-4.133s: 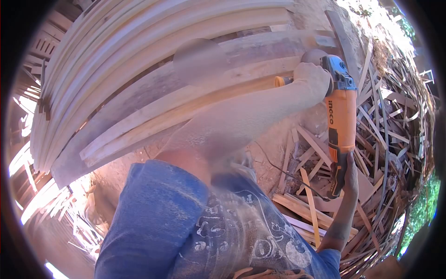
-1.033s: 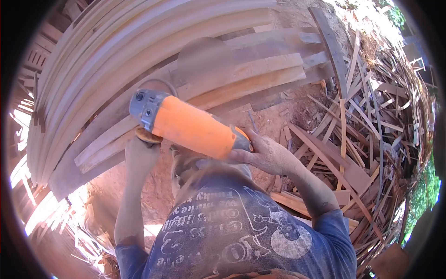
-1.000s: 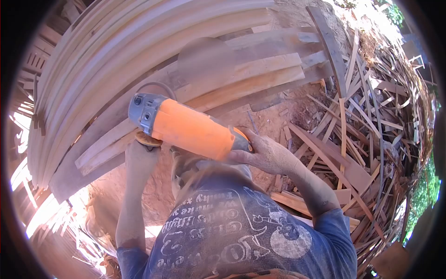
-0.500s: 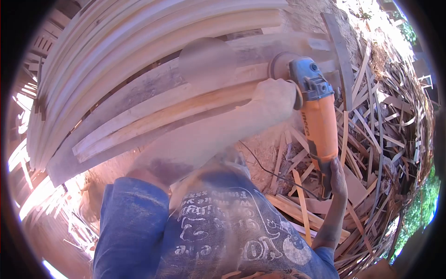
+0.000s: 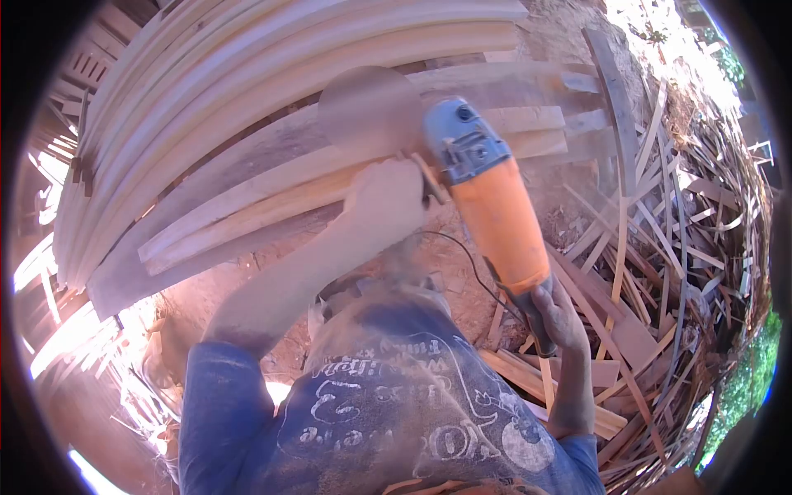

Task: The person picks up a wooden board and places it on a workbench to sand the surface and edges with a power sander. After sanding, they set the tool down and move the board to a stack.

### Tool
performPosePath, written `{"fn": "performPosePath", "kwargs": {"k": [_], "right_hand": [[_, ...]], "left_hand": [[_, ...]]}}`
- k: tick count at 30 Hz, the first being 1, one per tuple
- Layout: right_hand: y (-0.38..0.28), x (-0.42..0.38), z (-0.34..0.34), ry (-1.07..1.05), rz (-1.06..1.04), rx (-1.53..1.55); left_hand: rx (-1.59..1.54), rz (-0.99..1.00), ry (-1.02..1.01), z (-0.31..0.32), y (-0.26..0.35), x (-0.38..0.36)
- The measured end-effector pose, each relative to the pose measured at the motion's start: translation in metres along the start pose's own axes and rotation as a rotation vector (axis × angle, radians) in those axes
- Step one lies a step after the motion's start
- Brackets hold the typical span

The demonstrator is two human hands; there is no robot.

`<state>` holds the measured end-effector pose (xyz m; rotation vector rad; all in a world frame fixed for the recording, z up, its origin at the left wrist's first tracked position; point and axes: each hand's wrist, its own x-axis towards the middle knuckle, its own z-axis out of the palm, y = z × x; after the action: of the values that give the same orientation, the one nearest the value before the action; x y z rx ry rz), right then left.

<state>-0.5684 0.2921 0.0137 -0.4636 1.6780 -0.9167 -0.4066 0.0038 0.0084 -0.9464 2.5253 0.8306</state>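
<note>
An orange and grey angle grinder (image 5: 501, 221) lies across the view in both of my hands. My left hand (image 5: 386, 196) is closed around its side handle near the head. My right hand (image 5: 563, 315) wraps the dark rear grip, where a thin black cord (image 5: 474, 268) hangs close by. The grinder head is over a pale wooden strip (image 5: 289, 194) resting on a broad board (image 5: 115, 285). Its disc is hidden behind a round grey blur and dust.
Long pale wood strips (image 5: 272, 91) lie side by side at the upper left. An upright-looking dark board (image 5: 612, 107) stands beyond the strips' right ends. Offcuts and slats (image 5: 652, 280) are heaped on the right. My dusty blue shirt (image 5: 396, 396) fills the bottom.
The grinder has moved left along the strip with both hands, and its body now tilts more to the left. More of the strips' right ends shows.
</note>
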Motion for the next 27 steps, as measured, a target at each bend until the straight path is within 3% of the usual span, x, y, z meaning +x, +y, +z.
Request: {"fn": "performPosePath", "kwargs": {"k": [1, 4, 8, 10, 13, 18, 23, 24, 27], "right_hand": [[-0.013, 0.004, 0.023, -0.015, -0.015, 0.039], [-0.032, 0.026, 0.043, -0.158, 0.09, -0.312], [-0.05, 0.037, 0.043, -0.211, 0.102, -0.382], [-0.028, 0.026, 0.028, -0.141, 0.089, -0.333], [0.005, -0.001, -0.004, -0.063, 0.045, -0.012], [0.043, -0.034, -0.058, 0.169, 0.091, -0.004], [0.059, -0.032, -0.102, 0.288, 0.093, 0.024], [0.054, -0.028, -0.099, 0.43, 0.091, 0.043], [0.046, -0.027, -0.117, 0.512, 0.256, 0.131]], "left_hand": [[-0.026, -0.066, 0.055, 0.009, -0.023, -0.015], [-0.092, -0.232, 0.212, 0.021, -0.067, -0.062], [-0.133, -0.253, 0.176, 0.033, -0.088, -0.077], [-0.194, -0.166, 0.202, 0.036, -0.066, -0.067], [-0.109, -0.078, 0.07, 0.033, -0.015, -0.026], [-0.162, 0.22, 0.033, 0.039, 0.049, 0.048], [-0.214, 0.349, -0.052, 0.014, 0.091, 0.092], [-0.226, 0.391, -0.044, 0.013, 0.1, 0.103], [-0.13, 0.314, 0.027, 0.01, 0.139, 0.131]]}}
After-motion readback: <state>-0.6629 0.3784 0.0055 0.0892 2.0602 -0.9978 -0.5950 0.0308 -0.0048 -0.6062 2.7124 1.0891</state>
